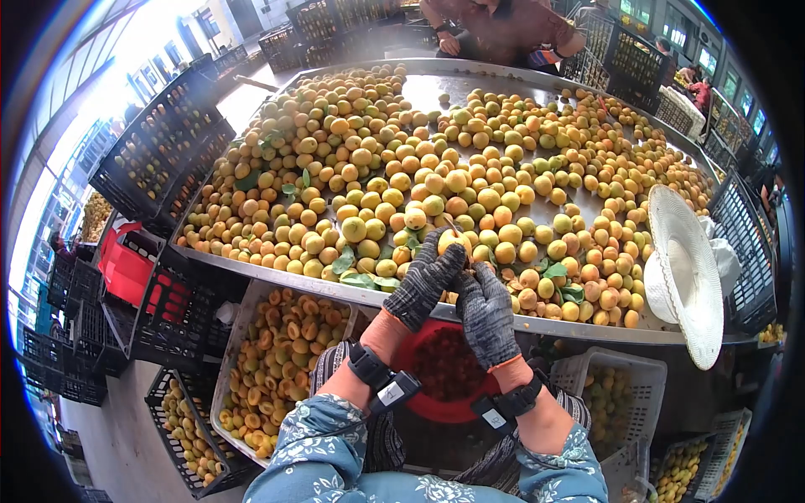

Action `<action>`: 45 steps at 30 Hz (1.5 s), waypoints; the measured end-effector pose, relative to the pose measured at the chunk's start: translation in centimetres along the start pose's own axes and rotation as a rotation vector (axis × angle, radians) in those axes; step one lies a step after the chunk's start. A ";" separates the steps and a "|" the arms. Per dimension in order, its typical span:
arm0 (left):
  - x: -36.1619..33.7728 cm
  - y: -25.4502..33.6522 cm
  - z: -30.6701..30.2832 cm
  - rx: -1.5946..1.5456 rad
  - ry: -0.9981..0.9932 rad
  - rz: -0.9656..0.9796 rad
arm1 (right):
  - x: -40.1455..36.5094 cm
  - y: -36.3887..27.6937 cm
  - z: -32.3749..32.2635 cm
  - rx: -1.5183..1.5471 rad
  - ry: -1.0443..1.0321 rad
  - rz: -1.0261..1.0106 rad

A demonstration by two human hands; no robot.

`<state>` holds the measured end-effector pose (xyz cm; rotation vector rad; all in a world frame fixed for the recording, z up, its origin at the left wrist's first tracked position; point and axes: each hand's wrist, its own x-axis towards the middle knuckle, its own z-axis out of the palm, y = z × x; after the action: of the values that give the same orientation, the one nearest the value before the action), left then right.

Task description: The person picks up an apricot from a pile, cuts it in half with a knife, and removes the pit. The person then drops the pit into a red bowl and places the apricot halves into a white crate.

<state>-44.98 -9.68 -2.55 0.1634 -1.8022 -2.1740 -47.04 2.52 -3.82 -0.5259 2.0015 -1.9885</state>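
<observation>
My left hand (426,282), in a dark grey knitted glove, is closed around a yellow-orange apricot (454,242) at the table's near edge. Close beside it is my right hand (487,316), gloved the same way, its fingers drawn together near the fruit. What those fingers grip, if anything, is hidden. A thin light sliver shows above the held apricot, too small to name. Loose apricots (394,197) cover much of the metal table (425,88) beyond my hands, with some green leaves (360,281) among them.
Below my hands stands a red tub (426,405) with dark contents. A white crate (225,381) of split apricots is at the left, another white crate (652,377) at the right. A straw hat (692,268) lies on the table's right corner. Across the table is another person (511,29).
</observation>
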 end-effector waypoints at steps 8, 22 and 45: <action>-0.3 0.0 0.3 -0.682 0.092 -0.274 | -0.8 -0.8 1.3 -0.298 0.034 -0.121; 0.7 -0.6 -1.9 -0.134 0.029 -0.053 | -0.5 -0.9 0.5 -0.231 -0.007 -0.008; 0.6 -1.2 -1.3 -0.120 -0.051 -0.135 | -0.7 -0.3 0.5 0.182 -0.040 0.104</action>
<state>-45.38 -10.89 -3.87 0.2087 -1.7266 -2.3932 -46.14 2.38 -3.54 -0.4079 1.7638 -2.0530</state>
